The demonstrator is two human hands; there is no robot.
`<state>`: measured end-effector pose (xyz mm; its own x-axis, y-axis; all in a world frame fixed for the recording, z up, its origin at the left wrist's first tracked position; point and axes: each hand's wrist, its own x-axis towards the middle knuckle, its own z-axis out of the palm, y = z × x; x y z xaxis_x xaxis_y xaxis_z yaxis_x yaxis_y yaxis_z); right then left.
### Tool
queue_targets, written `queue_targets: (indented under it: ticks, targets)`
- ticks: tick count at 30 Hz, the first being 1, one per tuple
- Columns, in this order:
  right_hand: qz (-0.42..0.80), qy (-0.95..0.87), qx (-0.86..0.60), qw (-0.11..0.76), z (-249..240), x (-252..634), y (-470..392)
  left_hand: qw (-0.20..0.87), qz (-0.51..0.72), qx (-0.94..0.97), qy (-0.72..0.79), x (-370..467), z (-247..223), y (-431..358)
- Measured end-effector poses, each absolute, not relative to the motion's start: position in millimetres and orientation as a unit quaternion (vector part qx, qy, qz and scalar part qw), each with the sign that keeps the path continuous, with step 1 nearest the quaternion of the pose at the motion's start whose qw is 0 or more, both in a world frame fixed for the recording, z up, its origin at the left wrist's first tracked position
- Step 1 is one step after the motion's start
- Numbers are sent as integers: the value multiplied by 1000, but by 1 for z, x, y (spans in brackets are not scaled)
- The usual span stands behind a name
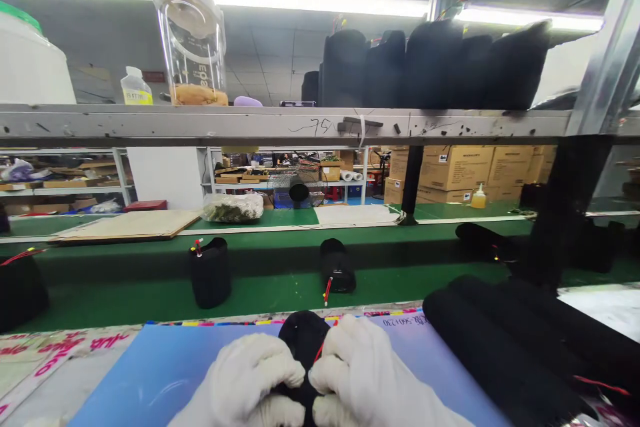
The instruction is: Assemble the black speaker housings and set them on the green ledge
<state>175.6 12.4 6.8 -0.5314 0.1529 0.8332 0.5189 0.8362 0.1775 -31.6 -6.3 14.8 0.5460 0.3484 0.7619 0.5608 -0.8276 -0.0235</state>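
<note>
Two white-gloved hands meet at the bottom centre around a black wrapped pack (303, 335) with a red wire. My left hand (250, 377) grips its left side, fingers bent and pressed against it. Opposite, my right hand (363, 373) holds the right side, its fingertips close to the red wire. The gloves cover much of the pack, and its lower end is hidden. Underneath lies a smooth blue sheet (135, 373) with handwriting at its top right.
Similar black packs (505, 347) lie at right. On the green conveyor belt (275, 280) are an upright black pack (210, 273) and a tipped one (338, 267). A grey shelf (250, 121) crosses above, carrying a clear jug (193, 47) and more black packs (435, 70).
</note>
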Motion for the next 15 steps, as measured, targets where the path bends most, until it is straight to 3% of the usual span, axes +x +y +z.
queue_targets:
  ticks: [2, 4, 10, 15]
  targets:
    - [-211, -871, -192, 400, 14, 176, 10, -8, -330, -909, -255, -29, 30, -3]
    - [-194, -894, -197, 354, 22, 179, 7, -69, -292, -917, -263, -29, 38, -4]
    - [235, -892, -319, 217, 27, 181, 26, -94, -265, -903, -326, -38, 45, -15]
    - [388, -838, -307, 232, 20, 184, 36, -73, -278, -883, -370, -33, 40, -19]
